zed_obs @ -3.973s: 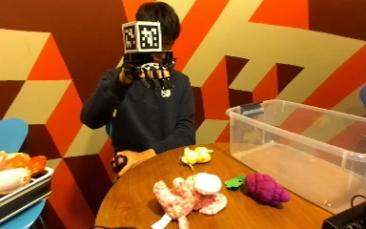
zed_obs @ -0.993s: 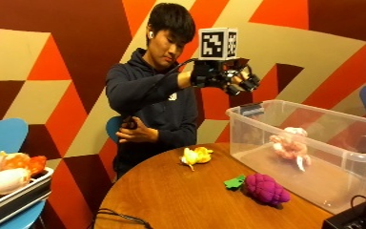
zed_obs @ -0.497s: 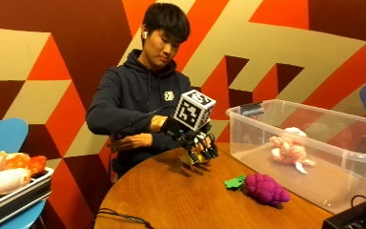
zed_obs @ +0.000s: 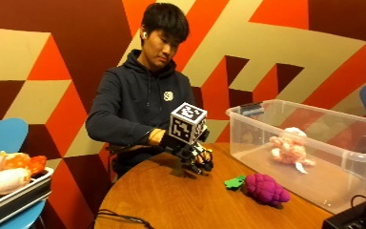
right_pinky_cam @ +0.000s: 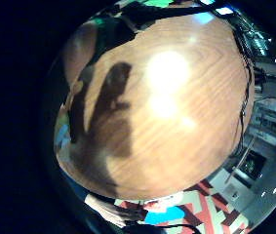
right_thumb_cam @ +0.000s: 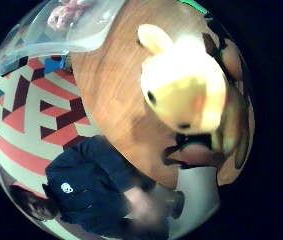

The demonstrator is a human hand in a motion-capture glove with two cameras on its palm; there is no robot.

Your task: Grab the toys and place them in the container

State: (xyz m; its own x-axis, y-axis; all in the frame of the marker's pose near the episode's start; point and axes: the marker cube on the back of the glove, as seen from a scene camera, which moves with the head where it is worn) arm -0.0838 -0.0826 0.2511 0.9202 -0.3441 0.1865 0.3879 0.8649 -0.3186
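My gloved right hand [zed_obs: 192, 153] is down on the round wooden table [zed_obs: 164, 200], just left of the clear plastic container [zed_obs: 253, 125]. It covers the yellow plush toy, which is hidden in the outside view. The thumb side palm view shows that yellow toy [right_thumb_cam: 186, 85] close against the palm, with fingers curled round its edge. A pink plush toy [zed_obs: 289, 149] lies inside the container [right_thumb_cam: 88, 30]. A purple plush toy [zed_obs: 265, 189] and a small green toy [zed_obs: 235, 182] lie on the table in front of the container.
A tray [zed_obs: 15, 198] with more plush toys stands on a blue chair at the left. A black device [zed_obs: 360, 217] with cables sits at the table's near right edge. The person's bare left arm stays behind the table.
The hand has left the container, where the pink toy now lies, swung left and come down onto the yellow toy.
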